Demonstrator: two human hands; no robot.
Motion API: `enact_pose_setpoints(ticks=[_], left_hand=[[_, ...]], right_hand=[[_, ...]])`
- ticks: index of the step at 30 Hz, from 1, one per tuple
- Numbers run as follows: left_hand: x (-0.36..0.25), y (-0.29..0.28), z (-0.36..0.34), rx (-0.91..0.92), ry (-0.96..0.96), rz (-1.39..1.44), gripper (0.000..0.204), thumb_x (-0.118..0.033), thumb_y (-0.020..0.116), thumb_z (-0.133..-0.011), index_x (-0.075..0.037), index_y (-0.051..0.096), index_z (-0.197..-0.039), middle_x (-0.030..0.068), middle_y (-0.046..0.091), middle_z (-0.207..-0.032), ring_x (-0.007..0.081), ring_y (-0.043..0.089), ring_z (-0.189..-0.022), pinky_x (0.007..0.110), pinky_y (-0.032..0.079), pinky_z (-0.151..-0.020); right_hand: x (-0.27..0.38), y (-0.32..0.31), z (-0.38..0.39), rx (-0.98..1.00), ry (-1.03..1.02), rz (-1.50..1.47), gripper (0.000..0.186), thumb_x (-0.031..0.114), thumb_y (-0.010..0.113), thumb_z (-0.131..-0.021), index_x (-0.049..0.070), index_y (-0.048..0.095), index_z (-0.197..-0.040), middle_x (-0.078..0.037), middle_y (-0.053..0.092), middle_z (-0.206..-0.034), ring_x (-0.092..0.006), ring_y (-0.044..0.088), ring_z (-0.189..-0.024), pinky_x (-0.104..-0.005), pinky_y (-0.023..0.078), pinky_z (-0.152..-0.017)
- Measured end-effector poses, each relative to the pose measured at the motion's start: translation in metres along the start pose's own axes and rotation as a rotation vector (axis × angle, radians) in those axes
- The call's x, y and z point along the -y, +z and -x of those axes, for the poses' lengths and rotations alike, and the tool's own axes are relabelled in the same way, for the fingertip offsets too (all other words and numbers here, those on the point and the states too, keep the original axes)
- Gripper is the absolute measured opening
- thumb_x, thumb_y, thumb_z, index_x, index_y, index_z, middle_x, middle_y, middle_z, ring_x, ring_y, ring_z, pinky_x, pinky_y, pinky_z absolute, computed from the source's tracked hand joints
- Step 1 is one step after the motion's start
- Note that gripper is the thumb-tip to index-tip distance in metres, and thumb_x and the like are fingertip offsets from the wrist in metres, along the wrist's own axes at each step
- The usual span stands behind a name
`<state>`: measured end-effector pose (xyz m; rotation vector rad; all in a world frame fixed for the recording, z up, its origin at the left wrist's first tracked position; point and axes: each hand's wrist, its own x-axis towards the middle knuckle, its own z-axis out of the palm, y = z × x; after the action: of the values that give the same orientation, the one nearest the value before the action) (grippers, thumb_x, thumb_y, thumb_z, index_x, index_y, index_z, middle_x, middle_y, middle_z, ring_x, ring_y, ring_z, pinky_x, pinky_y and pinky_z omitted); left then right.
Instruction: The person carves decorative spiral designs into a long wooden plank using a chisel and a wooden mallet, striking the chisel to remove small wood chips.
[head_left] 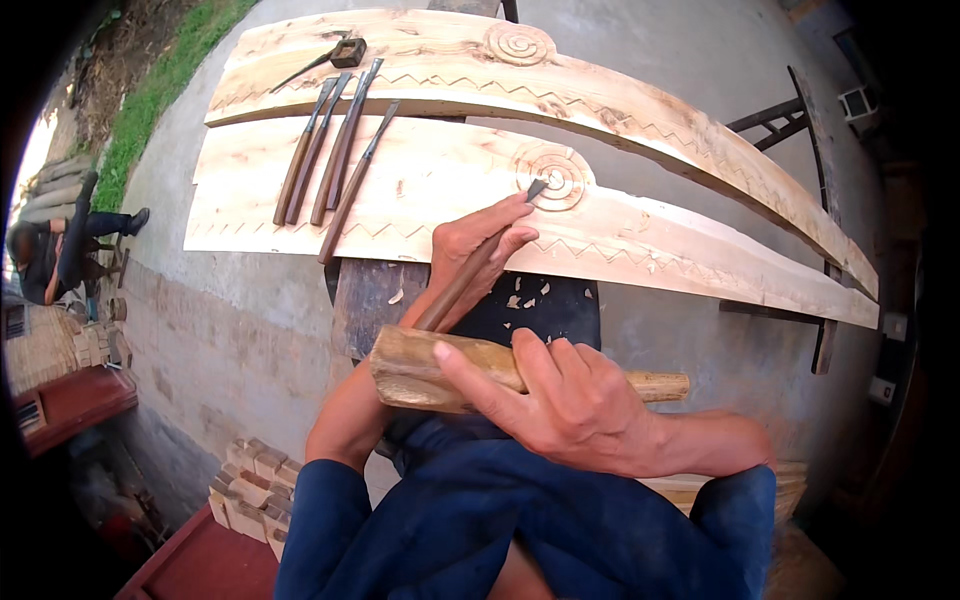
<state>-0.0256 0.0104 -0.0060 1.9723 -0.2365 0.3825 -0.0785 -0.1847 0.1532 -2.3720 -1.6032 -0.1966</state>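
My left hand (pixel 475 245) is closed round the brown wooden handle of a chisel (pixel 462 290). Its steel tip rests on a carved spiral (pixel 556 178) in the nearer pale board (pixel 440 180). Below it, my right hand (pixel 575 400) grips a wooden mallet (pixel 430 370), its forefinger stretched along the head. That head lies by the rear end of the chisel handle; whether they touch I cannot tell. Several more chisels (pixel 345 150) lie across the board to the left, tips pointing away from me. Zigzag lines are cut along the board's near edge.
A second carved board (pixel 430 50) lies behind the first, bearing an ink-line tool (pixel 347 52). A dark stand (pixel 800 120) supports the right ends. Wood chips dot the dark bench (pixel 540 310). Wooden blocks (pixel 258 490) are stacked lower left. Another person (pixel 60 245) sits at far left.
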Motion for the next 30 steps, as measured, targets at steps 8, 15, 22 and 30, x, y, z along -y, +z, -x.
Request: enact_pose_setpoints(ticks=[8,15,22,30], left_hand=[[-0.010,0.026,0.014,-0.196,0.148,-0.089,0.041,-0.030,0.093,-0.089,-0.005,0.081,-0.120,0.0231,0.079,-0.132,0.0368,0.082,-0.112,0.041,0.068,-0.091],[-0.008,0.037,0.022,-0.089,0.311,-0.317,0.048,-0.042,0.089,-0.090,-0.002,0.082,-0.115,0.0222,0.081,-0.126,0.0381,0.082,-0.110,0.041,0.069,-0.089],[-0.013,0.039,0.026,-0.092,0.306,-0.364,0.048,-0.042,0.089,-0.090,-0.002,0.081,-0.115,0.0231,0.081,-0.126,0.0376,0.083,-0.106,0.040,0.068,-0.084],[-0.024,0.046,0.022,-0.101,0.338,-0.435,0.045,-0.040,0.091,-0.090,-0.001,0.080,-0.109,0.0239,0.081,-0.124,0.0368,0.083,-0.102,0.039,0.068,-0.081]], right_hand=[[-0.010,0.026,0.094,-0.292,0.647,-0.575,0.097,0.027,0.107,-0.067,0.003,0.064,-0.150,-0.018,0.078,-0.113,-0.0307,0.083,-0.093,-0.0373,0.065,-0.078],[-0.009,0.045,0.151,-0.277,0.897,-0.514,0.080,0.029,0.111,-0.061,0.003,0.067,-0.122,-0.014,0.079,-0.097,-0.0303,0.083,-0.084,-0.0373,0.065,-0.076],[-0.015,0.043,0.149,-0.394,0.727,-0.406,0.082,0.037,0.111,-0.058,0.004,0.066,-0.117,-0.011,0.074,-0.089,-0.0280,0.076,-0.069,-0.0375,0.061,-0.065],[-0.017,0.040,0.147,-0.431,0.412,-0.341,0.060,0.030,0.098,-0.077,0.002,0.063,-0.116,-0.011,0.075,-0.092,-0.0265,0.075,-0.068,-0.0363,0.059,-0.063]])
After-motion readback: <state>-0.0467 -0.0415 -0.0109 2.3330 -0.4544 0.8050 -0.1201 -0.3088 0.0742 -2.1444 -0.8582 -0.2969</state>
